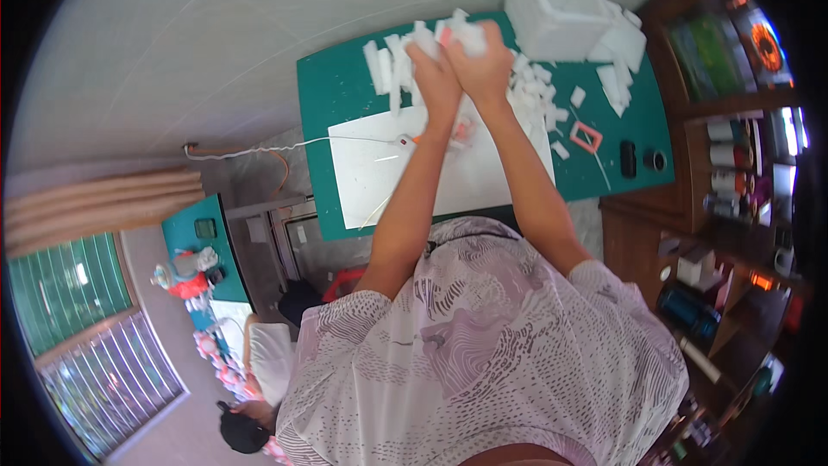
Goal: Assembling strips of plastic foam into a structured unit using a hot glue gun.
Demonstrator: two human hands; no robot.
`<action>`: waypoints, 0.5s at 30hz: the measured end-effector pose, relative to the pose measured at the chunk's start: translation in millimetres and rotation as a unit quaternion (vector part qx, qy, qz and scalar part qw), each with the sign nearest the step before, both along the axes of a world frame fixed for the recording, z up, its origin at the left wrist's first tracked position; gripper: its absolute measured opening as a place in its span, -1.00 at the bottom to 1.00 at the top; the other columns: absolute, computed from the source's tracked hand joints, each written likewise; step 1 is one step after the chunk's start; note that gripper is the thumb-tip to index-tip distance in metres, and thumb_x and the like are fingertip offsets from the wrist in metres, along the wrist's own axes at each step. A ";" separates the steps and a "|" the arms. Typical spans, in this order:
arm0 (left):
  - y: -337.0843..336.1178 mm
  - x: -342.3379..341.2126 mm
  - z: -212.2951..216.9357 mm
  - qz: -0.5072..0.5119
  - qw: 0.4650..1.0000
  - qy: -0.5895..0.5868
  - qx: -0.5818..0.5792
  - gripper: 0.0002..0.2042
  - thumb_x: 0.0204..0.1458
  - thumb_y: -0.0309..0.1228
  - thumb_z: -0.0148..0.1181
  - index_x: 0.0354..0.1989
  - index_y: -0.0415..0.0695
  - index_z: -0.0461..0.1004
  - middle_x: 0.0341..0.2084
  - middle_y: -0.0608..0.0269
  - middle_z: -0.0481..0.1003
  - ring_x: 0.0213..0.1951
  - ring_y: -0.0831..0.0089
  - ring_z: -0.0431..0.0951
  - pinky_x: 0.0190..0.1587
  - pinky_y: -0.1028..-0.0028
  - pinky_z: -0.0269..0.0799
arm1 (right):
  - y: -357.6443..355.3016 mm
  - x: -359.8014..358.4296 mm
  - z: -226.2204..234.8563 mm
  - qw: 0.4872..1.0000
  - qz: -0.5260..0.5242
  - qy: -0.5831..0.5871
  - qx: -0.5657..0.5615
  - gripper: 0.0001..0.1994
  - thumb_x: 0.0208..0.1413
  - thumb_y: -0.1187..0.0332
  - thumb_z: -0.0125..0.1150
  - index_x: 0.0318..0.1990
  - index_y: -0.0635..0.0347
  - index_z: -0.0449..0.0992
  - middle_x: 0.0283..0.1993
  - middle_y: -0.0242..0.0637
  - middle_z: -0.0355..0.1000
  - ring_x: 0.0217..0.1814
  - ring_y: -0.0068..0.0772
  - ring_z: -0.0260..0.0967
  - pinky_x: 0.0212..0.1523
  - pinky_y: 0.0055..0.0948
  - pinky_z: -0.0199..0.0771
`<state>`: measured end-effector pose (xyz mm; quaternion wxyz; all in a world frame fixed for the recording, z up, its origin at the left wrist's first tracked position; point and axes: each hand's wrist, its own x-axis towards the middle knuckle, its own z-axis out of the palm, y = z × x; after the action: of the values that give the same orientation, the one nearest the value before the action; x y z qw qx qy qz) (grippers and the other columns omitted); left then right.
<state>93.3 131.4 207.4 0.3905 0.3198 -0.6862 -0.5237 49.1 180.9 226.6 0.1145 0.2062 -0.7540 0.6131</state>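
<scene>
My left hand (435,76) and my right hand (485,67) are close together over the far side of the green table. The fingers of both are curled round white foam pieces (467,38), and a small pink bit (445,36) shows between them. Fingertips are partly hidden and slightly blurred. Long white foam strips (395,69) lie left of my hands, and a heap of small white foam chunks (533,86) lies to their right. Under my wrists is a white board (366,185) with a blurred orange-pink item (463,131) on it.
A white foam box (561,13) stands at the back right. On the green table (595,168) are a pink frame (586,137), a black object (628,158) and a small dark round item (655,160). A white cord (285,150) crosses from the wall. Another person (267,362) sits at the lower left.
</scene>
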 end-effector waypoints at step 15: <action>-23.8 -32.3 -23.5 0.036 0.997 0.065 0.022 -0.74 0.01 -0.45 0.04 -0.21 -0.31 0.17 -0.32 0.07 0.32 -0.29 0.39 0.38 -0.27 0.42 0.35 | -20.3 -21.7 -18.3 0.996 -0.068 -0.040 -0.052 -0.65 -0.26 0.30 0.25 -0.27 0.25 0.38 -0.38 -0.09 0.42 -0.32 -0.10 0.42 -0.34 -0.34 0.39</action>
<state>61.0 107.6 183.9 0.4459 0.3184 -0.6358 -0.5437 27.4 160.7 208.4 0.1363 0.1241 -0.7373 0.6499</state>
